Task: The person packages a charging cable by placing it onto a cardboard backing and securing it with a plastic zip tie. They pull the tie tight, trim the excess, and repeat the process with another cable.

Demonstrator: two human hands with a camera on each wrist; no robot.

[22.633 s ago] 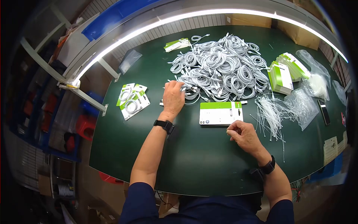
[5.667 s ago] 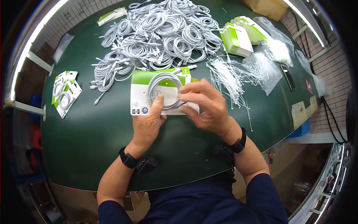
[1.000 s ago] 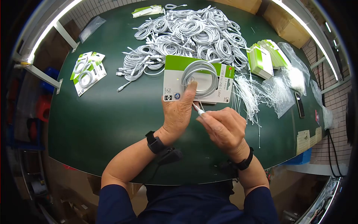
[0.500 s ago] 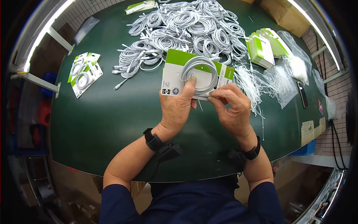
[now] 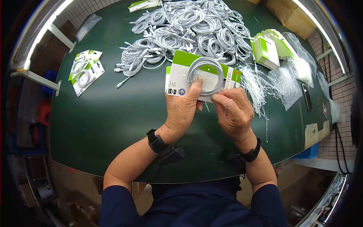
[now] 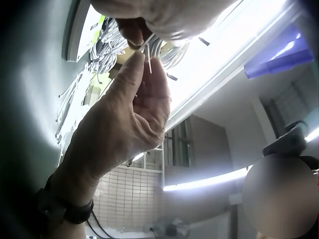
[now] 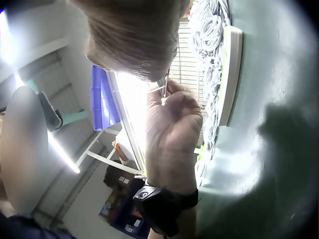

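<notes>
My left hand (image 5: pixel 179 113) grips a green and white packaging card (image 5: pixel 179 81) from below, its thumb pressed on the front at a coiled grey cable (image 5: pixel 220 75). The coil lies flat against the card's face. My right hand (image 5: pixel 236 111) pinches at the coil's lower right, by the card's bottom edge; its fingertips hide what exactly they hold. A thin white cable tie (image 5: pixel 207 107) sticks out below the card, and the left wrist view shows this tie (image 6: pixel 149 59) between the two hands.
A big pile of coiled grey cables (image 5: pixel 196 24) lies behind. On the right are stacked cards (image 5: pixel 266 51), loose cable ties (image 5: pixel 253 89), plastic bags (image 5: pixel 285 85) and a black phone-like device (image 5: pixel 306 96). Carded cables (image 5: pixel 85 73) lie left. Another card stack (image 7: pixel 230 74) lies beneath the held card.
Earlier the left hand reached to the cable pile; later both hands held a coil on a card. Since a second ago, the right hand has moved from a white end below the card up to its edge.
</notes>
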